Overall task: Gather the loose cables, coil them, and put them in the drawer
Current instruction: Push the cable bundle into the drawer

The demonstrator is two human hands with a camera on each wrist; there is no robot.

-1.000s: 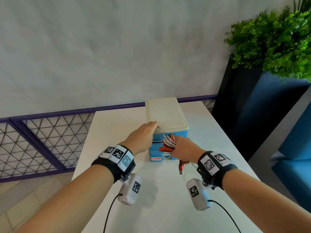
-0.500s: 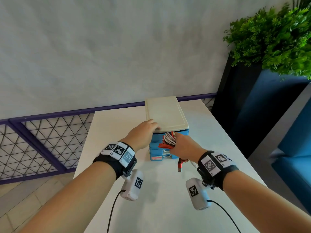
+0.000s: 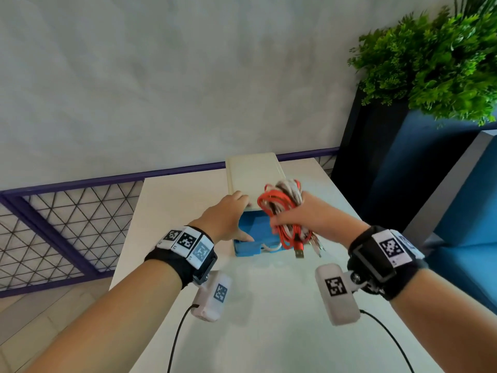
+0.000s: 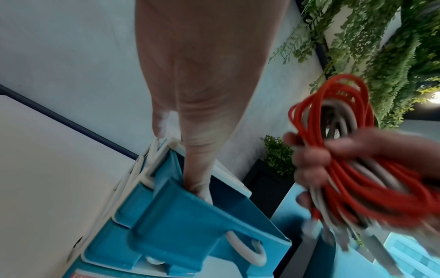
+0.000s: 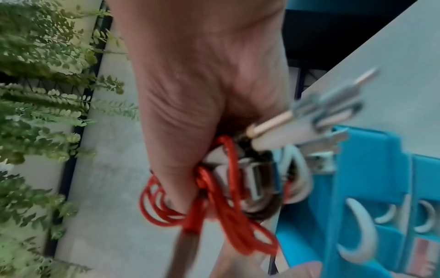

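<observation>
A small drawer unit with a cream top point(image 3: 252, 176) stands at the back of the white table point(image 3: 269, 332). Its top blue drawer point(image 3: 255, 234) point(image 4: 190, 225) point(image 5: 371, 169) is pulled out. My left hand point(image 3: 236, 219) point(image 4: 197, 94) rests its straight fingers on the cream top, and its thumb reaches into the drawer's left side. My right hand point(image 3: 285, 220) point(image 5: 202, 84) grips a coiled bundle of red and white cables point(image 3: 282, 203) point(image 4: 357, 169) point(image 5: 226, 206) just above the drawer's right side. Several plugs dangle below the fist.
A dark planter with green foliage point(image 3: 435, 63) stands at the right, with blue upholstered seating point(image 3: 468, 211) in front of it. A purple rail with wire mesh point(image 3: 53, 224) runs along the left. Lower blue drawers with white handles point(image 5: 357, 235) stay closed.
The top drawer has slid out toward me. My right hand has lifted the cable bundle from the drawer front to above the drawer. My left hand stays on the unit, its thumb now in the drawer.
</observation>
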